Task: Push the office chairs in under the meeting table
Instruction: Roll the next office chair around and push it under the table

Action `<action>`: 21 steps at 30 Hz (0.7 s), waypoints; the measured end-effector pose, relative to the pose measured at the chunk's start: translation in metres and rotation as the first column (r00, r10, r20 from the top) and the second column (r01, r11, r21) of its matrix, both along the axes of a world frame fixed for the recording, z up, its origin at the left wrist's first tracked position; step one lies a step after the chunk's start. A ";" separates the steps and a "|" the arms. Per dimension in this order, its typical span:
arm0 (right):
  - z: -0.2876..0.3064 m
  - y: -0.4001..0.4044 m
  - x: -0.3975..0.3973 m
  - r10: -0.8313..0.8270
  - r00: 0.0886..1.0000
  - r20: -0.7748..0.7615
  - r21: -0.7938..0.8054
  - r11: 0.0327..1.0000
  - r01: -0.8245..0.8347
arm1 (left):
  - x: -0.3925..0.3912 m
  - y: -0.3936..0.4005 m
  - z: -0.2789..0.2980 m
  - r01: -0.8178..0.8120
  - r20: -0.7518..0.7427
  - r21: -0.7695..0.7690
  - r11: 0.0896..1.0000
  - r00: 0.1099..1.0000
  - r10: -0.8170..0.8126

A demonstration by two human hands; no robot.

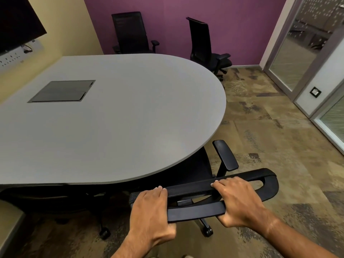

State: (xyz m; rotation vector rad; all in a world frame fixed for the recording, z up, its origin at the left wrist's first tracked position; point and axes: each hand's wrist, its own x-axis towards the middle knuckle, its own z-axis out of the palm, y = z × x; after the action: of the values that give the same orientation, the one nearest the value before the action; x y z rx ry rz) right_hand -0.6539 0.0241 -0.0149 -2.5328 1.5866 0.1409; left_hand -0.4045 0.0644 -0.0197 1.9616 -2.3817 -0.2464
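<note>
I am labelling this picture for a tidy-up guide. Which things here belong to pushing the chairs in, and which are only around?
Belongs to the job:
- near chair, gripped by left hand and right hand
- meeting table
- back chair
- corner chair

Only around:
- wall screen
- socket strip
- glass door

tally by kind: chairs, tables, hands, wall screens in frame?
Office chairs: 4 — one held by its backrest, one under the table at left, two by the purple wall
Meeting table: 1
Hands: 2 — left hand, right hand
Wall screen: 1
Total: 8
</note>
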 end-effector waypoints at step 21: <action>0.002 -0.028 -0.030 0.070 0.997 -0.012 -0.052 0.996 -0.071 | -0.030 -0.011 0.015 0.019 0.067 0.132 0.991 0.997 -0.028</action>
State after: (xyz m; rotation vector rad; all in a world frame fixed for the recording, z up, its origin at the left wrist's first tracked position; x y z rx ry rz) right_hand -0.6835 -0.0043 -0.0125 -2.6332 1.5244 0.1227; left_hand -0.4347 0.0534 -0.0050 2.0293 -2.4931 -0.3515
